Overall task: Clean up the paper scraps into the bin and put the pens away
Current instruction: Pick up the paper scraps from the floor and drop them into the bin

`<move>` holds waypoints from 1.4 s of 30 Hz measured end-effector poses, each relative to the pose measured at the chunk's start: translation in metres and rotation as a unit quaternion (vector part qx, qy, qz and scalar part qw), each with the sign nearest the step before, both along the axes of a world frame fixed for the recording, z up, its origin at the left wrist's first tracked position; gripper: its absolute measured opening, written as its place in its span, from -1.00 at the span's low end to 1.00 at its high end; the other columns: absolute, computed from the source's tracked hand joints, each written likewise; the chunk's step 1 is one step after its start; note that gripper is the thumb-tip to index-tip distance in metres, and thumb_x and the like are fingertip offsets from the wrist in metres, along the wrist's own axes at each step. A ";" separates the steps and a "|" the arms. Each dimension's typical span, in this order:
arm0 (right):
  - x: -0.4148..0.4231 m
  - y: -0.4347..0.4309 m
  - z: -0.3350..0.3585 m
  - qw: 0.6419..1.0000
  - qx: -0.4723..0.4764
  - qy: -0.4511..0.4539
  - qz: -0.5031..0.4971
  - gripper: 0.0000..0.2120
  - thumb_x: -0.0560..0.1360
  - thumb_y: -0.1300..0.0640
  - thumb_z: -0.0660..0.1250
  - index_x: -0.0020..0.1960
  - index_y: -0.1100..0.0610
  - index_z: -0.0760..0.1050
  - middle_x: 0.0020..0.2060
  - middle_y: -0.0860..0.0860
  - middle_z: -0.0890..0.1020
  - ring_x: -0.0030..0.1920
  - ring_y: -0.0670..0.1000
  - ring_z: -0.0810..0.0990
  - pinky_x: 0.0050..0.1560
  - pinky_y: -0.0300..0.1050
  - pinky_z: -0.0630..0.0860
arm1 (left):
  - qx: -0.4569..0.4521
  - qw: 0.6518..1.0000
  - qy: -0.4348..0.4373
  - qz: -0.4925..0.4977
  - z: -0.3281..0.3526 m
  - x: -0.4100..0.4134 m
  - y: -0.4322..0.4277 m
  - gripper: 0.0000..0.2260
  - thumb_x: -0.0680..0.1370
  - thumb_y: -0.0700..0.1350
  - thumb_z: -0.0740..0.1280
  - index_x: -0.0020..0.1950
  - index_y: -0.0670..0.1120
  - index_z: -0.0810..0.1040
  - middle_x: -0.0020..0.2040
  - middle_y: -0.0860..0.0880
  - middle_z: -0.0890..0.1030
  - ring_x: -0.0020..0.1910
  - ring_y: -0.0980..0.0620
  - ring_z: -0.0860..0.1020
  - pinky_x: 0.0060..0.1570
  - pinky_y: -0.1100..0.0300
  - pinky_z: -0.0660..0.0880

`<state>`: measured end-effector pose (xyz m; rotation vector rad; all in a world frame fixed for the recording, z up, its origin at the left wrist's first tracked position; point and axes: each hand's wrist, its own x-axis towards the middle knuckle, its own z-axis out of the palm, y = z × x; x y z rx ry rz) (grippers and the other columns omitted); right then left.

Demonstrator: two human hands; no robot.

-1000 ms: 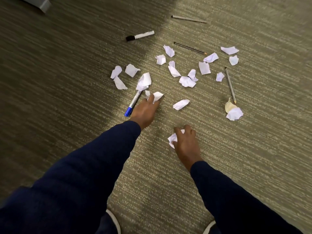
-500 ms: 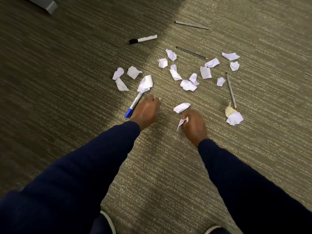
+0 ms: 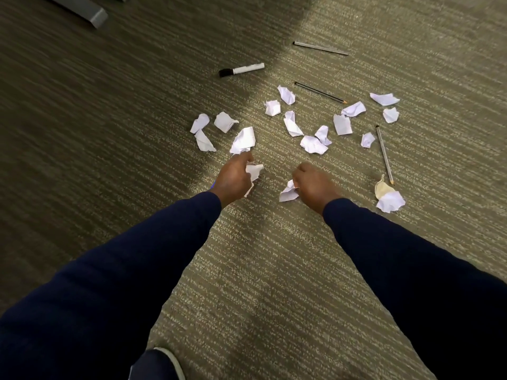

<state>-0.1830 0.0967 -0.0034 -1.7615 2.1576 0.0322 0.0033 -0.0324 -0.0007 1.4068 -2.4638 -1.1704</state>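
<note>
Several white crumpled paper scraps (image 3: 312,144) lie scattered on the carpet. My left hand (image 3: 233,181) is closed on one paper scrap (image 3: 254,171), and its forefinger touches a bigger scrap (image 3: 243,139). It covers the blue-capped pen, of which only a blue sliver (image 3: 213,185) shows. My right hand (image 3: 312,185) is closed on paper scraps (image 3: 288,192) that stick out at its left side. Further out lie a black-capped marker (image 3: 241,69), a grey pen (image 3: 320,48), a thin black pen (image 3: 319,92) and another grey pen (image 3: 384,153) at the right.
A yellowish scrap (image 3: 382,186) and a white scrap (image 3: 391,202) lie to the right of my right hand. A grey metal piece (image 3: 82,8) lies on the floor at the top left. My shoe (image 3: 167,362) shows at the bottom edge.
My right hand moved forward with its scrap and took up the loose scrap that lay ahead of it. My left hand closed on a scrap beside the blue pen and now covers the pen.
</note>
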 end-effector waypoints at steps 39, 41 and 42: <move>0.544 -0.161 0.236 0.779 0.173 -0.603 -0.002 -0.93 0.58 0.26 0.36 -0.02 0.12 0.51 -0.07 0.09 0.66 -0.30 0.02 0.67 -0.36 -0.22 0.63 | -0.118 0.731 0.073 0.669 0.258 0.556 0.049 -0.90 0.57 -0.13 0.40 0.06 -0.05 0.55 -0.13 0.08 0.58 -0.19 0.16 0.57 -0.30 0.33 0.50; 0.584 -0.150 0.240 0.763 0.215 -0.609 0.018 -0.92 0.59 0.28 0.34 0.07 0.18 0.51 0.00 0.13 0.66 -0.27 0.03 0.66 -0.28 -0.19 0.65 | -0.118 0.692 0.056 0.710 0.253 0.589 0.074 -0.86 0.56 -0.11 0.40 0.10 -0.05 0.56 -0.04 -0.01 0.62 -0.11 0.02 0.62 -0.16 0.15 0.61; 0.602 -0.143 0.241 0.755 0.237 -0.611 0.026 -0.86 0.59 0.28 0.33 0.14 0.21 0.49 0.06 0.16 0.65 -0.26 0.04 0.66 -0.25 -0.16 0.64 | -0.111 0.674 0.051 0.729 0.249 0.603 0.085 -0.86 0.56 -0.10 0.40 0.10 -0.04 0.55 -0.01 -0.04 0.63 -0.08 -0.01 0.64 -0.12 0.07 0.65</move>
